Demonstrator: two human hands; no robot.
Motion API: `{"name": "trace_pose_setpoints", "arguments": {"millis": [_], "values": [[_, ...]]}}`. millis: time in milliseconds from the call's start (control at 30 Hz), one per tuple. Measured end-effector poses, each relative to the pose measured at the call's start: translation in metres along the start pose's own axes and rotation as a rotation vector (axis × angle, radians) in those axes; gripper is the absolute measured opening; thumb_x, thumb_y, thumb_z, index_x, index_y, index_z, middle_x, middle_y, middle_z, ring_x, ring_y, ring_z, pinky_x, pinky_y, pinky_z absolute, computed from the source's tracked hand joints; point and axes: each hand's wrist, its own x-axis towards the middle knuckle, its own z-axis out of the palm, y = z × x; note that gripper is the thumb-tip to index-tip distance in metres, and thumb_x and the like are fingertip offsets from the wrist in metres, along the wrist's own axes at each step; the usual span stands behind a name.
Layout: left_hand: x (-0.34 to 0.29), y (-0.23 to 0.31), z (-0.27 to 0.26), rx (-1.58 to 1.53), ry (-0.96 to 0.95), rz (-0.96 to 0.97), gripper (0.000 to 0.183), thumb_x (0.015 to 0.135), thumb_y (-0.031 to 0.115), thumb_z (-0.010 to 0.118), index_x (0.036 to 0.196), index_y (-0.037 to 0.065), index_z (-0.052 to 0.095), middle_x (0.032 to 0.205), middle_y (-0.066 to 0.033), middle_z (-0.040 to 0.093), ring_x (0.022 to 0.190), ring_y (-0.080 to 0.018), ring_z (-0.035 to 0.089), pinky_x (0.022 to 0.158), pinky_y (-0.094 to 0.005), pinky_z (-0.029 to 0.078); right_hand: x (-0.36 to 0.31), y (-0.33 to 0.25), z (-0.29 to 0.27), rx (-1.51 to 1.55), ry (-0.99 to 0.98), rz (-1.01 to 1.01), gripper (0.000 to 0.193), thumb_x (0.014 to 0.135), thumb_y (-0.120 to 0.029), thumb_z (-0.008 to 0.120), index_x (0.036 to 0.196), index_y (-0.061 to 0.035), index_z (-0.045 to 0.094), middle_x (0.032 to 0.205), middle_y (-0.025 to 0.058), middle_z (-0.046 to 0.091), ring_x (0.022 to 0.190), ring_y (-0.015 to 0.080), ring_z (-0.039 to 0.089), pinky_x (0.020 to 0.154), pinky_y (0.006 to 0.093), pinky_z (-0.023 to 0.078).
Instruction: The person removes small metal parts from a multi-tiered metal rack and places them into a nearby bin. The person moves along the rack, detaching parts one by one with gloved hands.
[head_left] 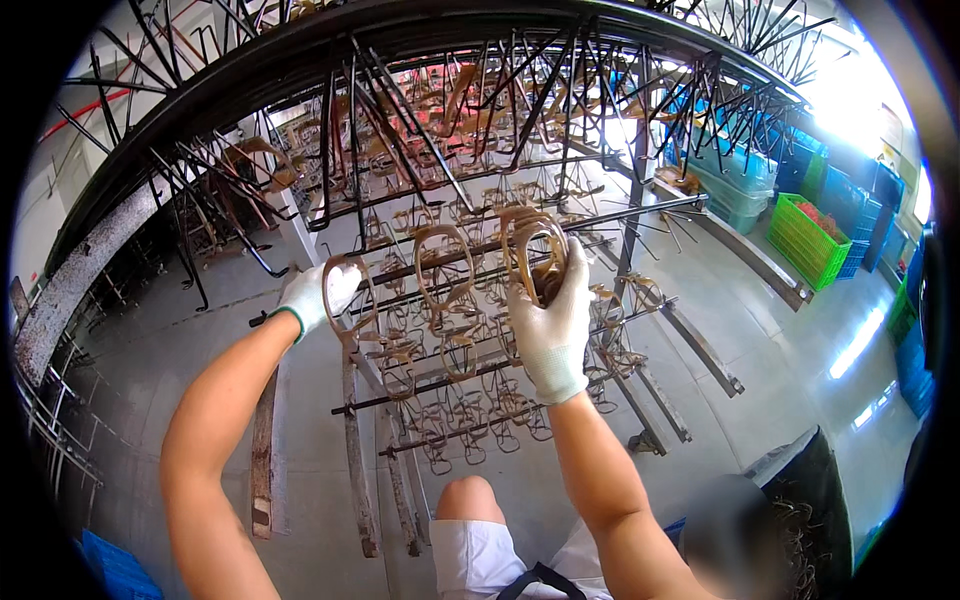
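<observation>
My left hand point(328, 293), in a white glove, is closed at the rim of a brown eyeglass frame point(364, 327) that hangs at the left end of a dark rack bar point(399, 271). Part of its fingers lies behind the rim. My right hand point(552, 325), gloved too, is wrapped around several brown, see-through eyeglass frames point(524, 226) bunched together beside the same bar. Between my hands hangs another brown eyeglass frame point(444, 232). More frames hang on the lower bars, in front of my knee.
Above, a curved black beam point(450, 28) carries many downward metal hooks point(405, 130). Metal rack legs point(705, 350) jut out low on both sides. At right stands a green crate point(808, 240) with reddish contents, beside blue crates point(845, 205). A black bin point(825, 480) holds thin brown pieces.
</observation>
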Motion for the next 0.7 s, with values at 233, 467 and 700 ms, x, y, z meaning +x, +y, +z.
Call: {"name": "trace_pose_setpoints", "arguments": {"millis": [233,467,700], "values": [[0.0,0.005,-0.002,0.079,0.005,-0.015,0.035,0.093,0.038,0.046,0.106,0.01,0.064,0.092,-0.0224,0.068,0.087,-0.0425,0.067,0.074,-0.0501,0.054,0.002,-0.008,0.002,0.063,-0.078,0.072,0.079,0.07,-0.008,0.069,0.14,0.0092,0.034,0.097,0.0177,0.063,0.096,0.0322,0.055,0.091,0.0444,0.042],[0.021,-0.023,0.024,0.285,0.008,0.212,0.024,0.088,0.017,0.053,0.112,0.015,0.057,0.084,-0.0194,0.067,0.074,-0.0376,0.068,0.063,-0.0463,0.058,0.001,-0.013,0.003,0.027,-0.117,-0.014,0.079,0.073,-0.007,0.066,0.142,0.0082,0.029,0.085,0.0125,0.063,0.079,0.0251,0.059,0.078,0.0381,0.048],[0.02,-0.026,0.025,0.241,0.009,0.102,0.031,0.084,0.015,0.055,0.115,0.011,0.059,0.078,-0.0187,0.066,0.076,-0.0368,0.068,0.066,-0.0445,0.057,0.021,-0.002,-0.022,-0.04,-0.048,-0.028,0.067,0.073,-0.008,0.067,0.134,0.0038,0.042,0.096,0.0133,0.062,0.087,0.0244,0.057,0.084,0.0376,0.045]]}}
